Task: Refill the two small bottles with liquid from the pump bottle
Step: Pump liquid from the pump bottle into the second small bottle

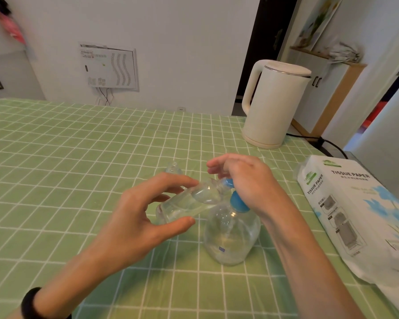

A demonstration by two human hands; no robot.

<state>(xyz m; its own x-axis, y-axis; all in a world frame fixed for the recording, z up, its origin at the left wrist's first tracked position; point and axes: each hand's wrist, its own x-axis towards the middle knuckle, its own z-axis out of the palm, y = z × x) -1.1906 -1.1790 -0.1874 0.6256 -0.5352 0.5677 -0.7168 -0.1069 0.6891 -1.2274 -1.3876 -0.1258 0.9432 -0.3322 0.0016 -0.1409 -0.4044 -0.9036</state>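
Over green checked worktop (pixel 78 157), left hand (pixel 143 217) pinched small clear bottle (pixel 189 201), mouth angled right toward blue pump head (pixel 237 201) gripped by right hand (pixel 247 180).

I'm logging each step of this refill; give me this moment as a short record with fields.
Left hand: holds small clear plastic bottle, tilted, mouth at the spout
Right hand: grips blue pump head of large clear pump bottle
Other bottle: second small clear bottle, standing behind them on green checked tablecloth
Nearby: white electric kettle; white tissue paper pack
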